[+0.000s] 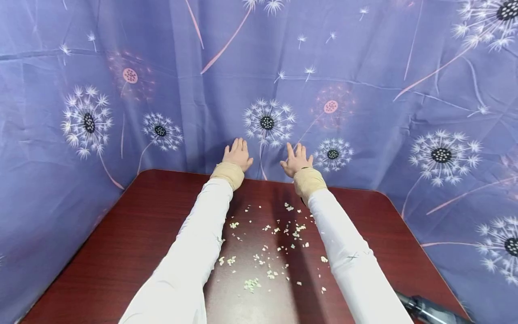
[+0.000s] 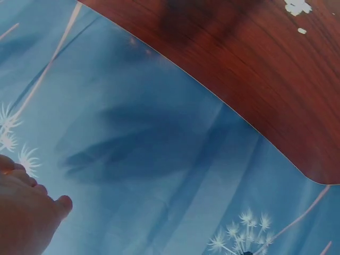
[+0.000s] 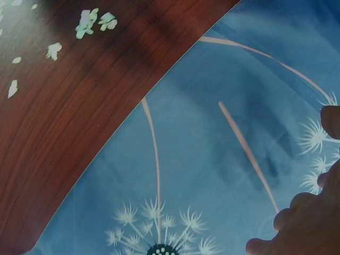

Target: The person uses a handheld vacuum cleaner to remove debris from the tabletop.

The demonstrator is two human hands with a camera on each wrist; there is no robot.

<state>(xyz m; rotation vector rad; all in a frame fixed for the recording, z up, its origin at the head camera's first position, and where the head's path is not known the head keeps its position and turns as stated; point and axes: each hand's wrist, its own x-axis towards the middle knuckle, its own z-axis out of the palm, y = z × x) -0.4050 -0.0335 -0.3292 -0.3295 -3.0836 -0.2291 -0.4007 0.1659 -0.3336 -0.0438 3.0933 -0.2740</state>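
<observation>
Both arms in white sleeves reach forward past the far edge of a dark red wooden table [image 1: 174, 193]. The left hand [image 1: 238, 155] has its fingers extended in front of the blue curtain [image 1: 210, 112] and holds nothing; its fingers show at the lower left of the left wrist view. To its right, the right hand [image 1: 297, 160] has its fingers spread before the same curtain, also holding nothing. Small pale green-white scraps [image 1: 252, 284] lie scattered on the table between the forearms. Whether either hand touches the cloth, I cannot tell.
A black cylindrical object [image 1: 429, 310] lies at the table's lower right, partly cut off by the frame. The curtain, printed with dandelions, hangs behind the table and along both sides. More scraps [image 3: 86, 24] lie near the far edge in the right wrist view.
</observation>
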